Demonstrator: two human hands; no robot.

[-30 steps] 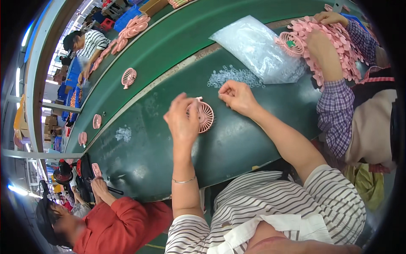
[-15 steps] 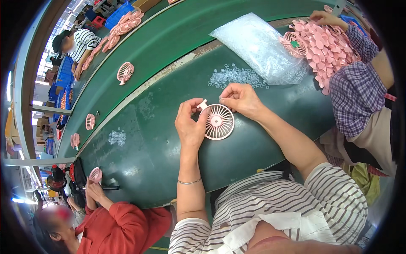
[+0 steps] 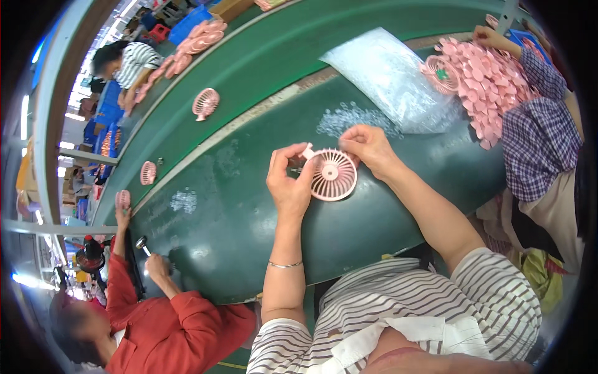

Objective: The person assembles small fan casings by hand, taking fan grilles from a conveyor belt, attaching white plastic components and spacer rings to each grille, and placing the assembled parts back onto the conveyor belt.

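A round pink fan guard (image 3: 331, 177) with radial slats and a short stem is in my left hand (image 3: 289, 184). The thumb lies along its rim beside the stem, the fingers curled behind. At the guard's upper right edge is my right hand (image 3: 372, 151), thumb and forefinger pinched close together. Whatever sits between those fingertips is too small to make out. Just beyond my hands, small clear plastic rings (image 3: 349, 118) lie in a loose pile on the green table (image 3: 243, 249).
A clear plastic bag (image 3: 395, 81) of small parts lies beyond the rings. Pink fan blades (image 3: 492, 100) are heaped at right, near a co-worker's checked sleeve (image 3: 539, 134). Pink guards (image 3: 205, 104) rest on the green belt (image 3: 261, 59). At left, a red-sleeved co-worker holds a hammer-like tool (image 3: 143, 244).
The guard has tilted in my left hand, and my right fingertips now meet its rim. The red-sleeved co-worker's hands have parted; one reaches a guard at the belt, the other grips a tool.
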